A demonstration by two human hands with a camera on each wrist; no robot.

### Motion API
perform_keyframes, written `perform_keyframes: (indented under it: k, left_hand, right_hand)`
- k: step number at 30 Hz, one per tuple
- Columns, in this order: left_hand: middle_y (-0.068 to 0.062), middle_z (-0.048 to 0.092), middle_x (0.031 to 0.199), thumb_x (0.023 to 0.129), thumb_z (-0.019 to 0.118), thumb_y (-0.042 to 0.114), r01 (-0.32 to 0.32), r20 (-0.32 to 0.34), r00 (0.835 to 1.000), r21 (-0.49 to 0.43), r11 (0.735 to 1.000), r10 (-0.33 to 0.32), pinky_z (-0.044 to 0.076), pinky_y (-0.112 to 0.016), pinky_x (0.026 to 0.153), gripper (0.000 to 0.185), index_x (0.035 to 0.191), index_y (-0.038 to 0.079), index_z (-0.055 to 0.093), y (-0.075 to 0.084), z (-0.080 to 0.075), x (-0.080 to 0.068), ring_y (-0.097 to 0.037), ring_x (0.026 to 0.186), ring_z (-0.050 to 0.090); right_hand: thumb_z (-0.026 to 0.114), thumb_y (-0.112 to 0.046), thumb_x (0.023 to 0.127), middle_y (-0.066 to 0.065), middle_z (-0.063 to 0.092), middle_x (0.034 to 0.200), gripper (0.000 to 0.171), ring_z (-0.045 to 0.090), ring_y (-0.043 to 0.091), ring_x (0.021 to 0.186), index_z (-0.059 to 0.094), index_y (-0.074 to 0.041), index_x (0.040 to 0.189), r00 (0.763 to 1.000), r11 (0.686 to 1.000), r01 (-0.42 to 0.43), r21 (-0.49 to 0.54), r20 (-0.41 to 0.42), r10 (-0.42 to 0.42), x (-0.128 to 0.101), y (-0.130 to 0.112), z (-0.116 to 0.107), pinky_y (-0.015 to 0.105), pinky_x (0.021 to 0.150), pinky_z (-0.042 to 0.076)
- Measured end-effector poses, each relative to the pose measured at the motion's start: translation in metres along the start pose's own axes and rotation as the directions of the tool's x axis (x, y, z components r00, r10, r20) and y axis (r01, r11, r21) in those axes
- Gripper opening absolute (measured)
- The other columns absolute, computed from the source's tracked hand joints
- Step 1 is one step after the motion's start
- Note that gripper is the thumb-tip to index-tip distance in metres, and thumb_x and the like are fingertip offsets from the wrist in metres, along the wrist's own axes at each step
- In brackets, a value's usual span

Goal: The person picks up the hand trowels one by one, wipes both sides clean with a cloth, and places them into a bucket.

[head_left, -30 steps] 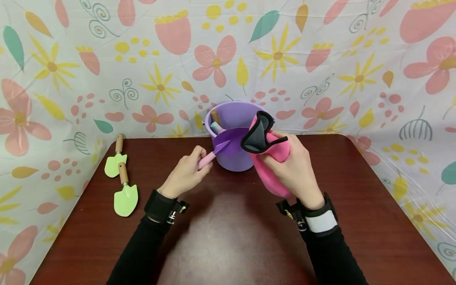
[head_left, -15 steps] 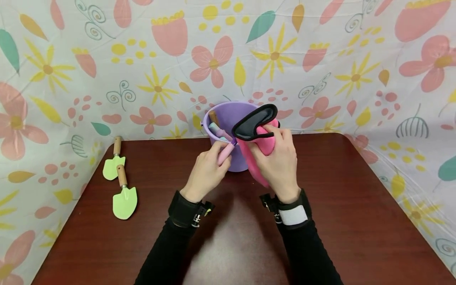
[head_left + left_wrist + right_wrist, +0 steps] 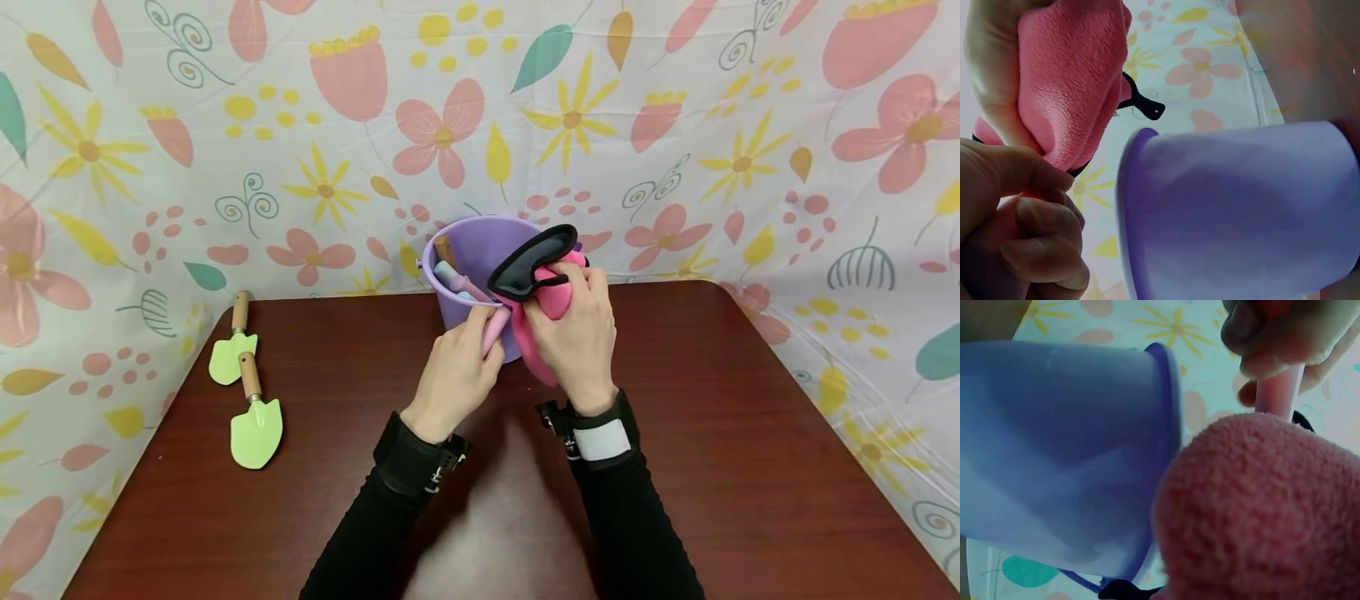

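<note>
In the head view my left hand point(image 3: 456, 371) grips the pink handle point(image 3: 492, 331) of a purple trowel. Its blade is hidden behind or inside a pink fleece pouch point(image 3: 553, 302) with black edging and a dark lining. My right hand point(image 3: 576, 337) holds that pouch with its black-rimmed mouth tilted toward the left. Both hands are at the front rim of a lilac bucket point(image 3: 453, 312). From the right wrist, the fleece point(image 3: 1260, 512) fills the lower right, with the pink handle just beyond it. The left wrist view shows the bucket's side point(image 3: 1241, 206) and curled left fingers.
Inside the bucket lean a wooden handle point(image 3: 442, 248) and a pale blue and pink handle point(image 3: 453, 279). Two green trowels with wooden handles, one nearer point(image 3: 257, 433) and one farther point(image 3: 232, 358), lie at the left of the brown table point(image 3: 750, 467). A flowered cloth point(image 3: 675, 108) hangs behind.
My left hand has moved right and up to the pouch, and the purple blade has gone out of sight there. My right hand and the pouch have shifted left.
</note>
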State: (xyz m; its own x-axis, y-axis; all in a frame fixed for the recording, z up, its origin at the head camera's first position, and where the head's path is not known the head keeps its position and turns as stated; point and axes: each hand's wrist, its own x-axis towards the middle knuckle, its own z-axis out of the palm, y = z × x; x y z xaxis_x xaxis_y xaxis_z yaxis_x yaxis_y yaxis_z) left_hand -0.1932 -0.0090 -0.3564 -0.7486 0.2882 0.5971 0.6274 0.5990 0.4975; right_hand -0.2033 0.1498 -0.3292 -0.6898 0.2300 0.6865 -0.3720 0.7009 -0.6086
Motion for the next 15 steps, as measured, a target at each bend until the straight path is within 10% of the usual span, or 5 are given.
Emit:
perform_keyframes:
  k: [15]
  left_hand:
    - [0.0, 0.055, 0.073, 0.089, 0.061, 0.004, -0.014, 0.066, 0.998, -0.018, 1.0, 0.015, 0.047, -0.029, 0.06, 0.028, 0.116, 0.007, 0.052, 0.004, 0.0, -0.006, -0.015, 0.062, 0.055]
  right_hand:
    - [0.08, -0.027, 0.076, 0.015, 0.051, 0.107, 0.043, 0.056, 0.035, 0.098, 0.065, -0.011, 0.113, 0.972, 0.984, -0.172, -0.038, -0.171, 0.164, 0.016, 0.038, -0.019, 0.052, 0.079, 0.044]
